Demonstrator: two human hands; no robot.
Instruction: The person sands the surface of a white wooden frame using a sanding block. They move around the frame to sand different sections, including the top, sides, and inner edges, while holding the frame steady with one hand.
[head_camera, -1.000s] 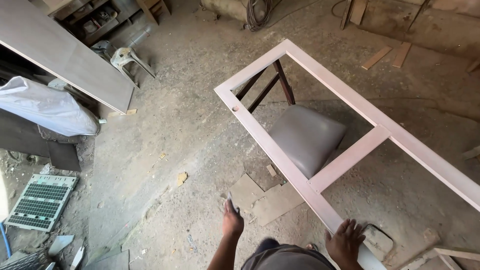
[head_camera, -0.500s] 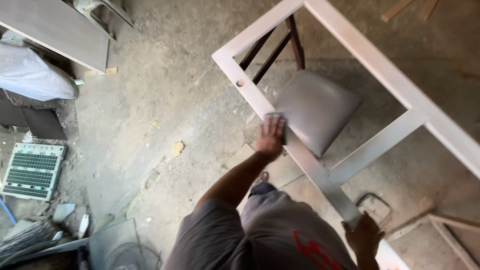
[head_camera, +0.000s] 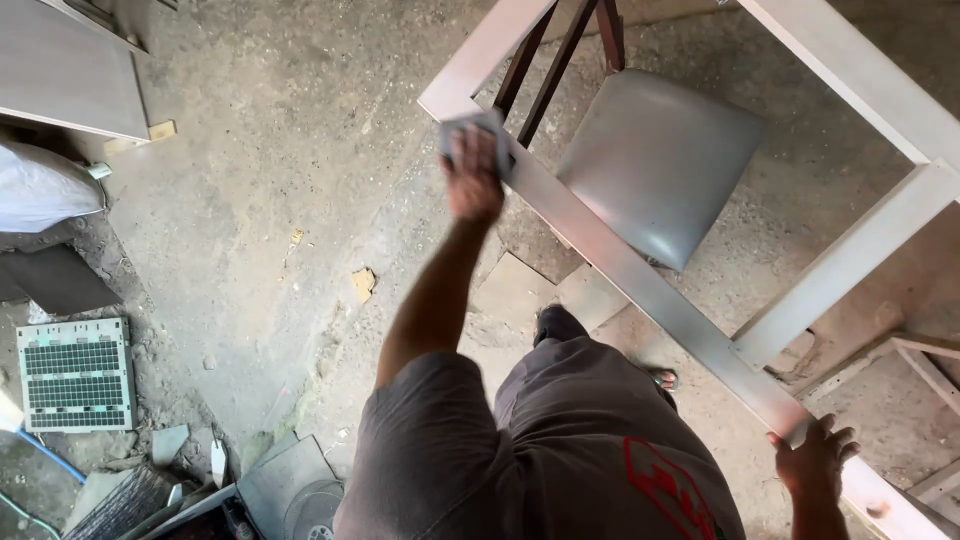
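L hand (head_camera: 472, 172) is clenched over a grey sanding pad (head_camera: 478, 130), pressing it flat on the near rail of the pale wooden frame (head_camera: 640, 285), close to the frame's corner at about 11 o'clock of the view. Fingers curl over the pad's top; only its edges show around the knuckles. R hand (head_camera: 815, 460) grips the same rail low at about 4 o'clock, fingers wrapped over the rail's edge, thumb side hidden, so the hold is closed on the wood.

Vs. half a sec ago: L hand has slid up the rail toward the corner, from roughly mid-rail beside the seat to just short of the joint. R hand keeps its place on the lower end. Camera has swung closer; frame fills more of the top right.

Pose: L arm stretched almost straight, running from the shoulder at 6 o'clock up to 12, wrist bent slightly down onto the rail. R arm short in view, forearm coming up from the bottom edge.

Frame lies across a chair with a grey padded seat (head_camera: 655, 165), which shows through the opening at 1 o'clock. A white grille panel (head_camera: 75, 372) lies on the dirt floor (head_camera: 260, 150) at 8 o'clock.
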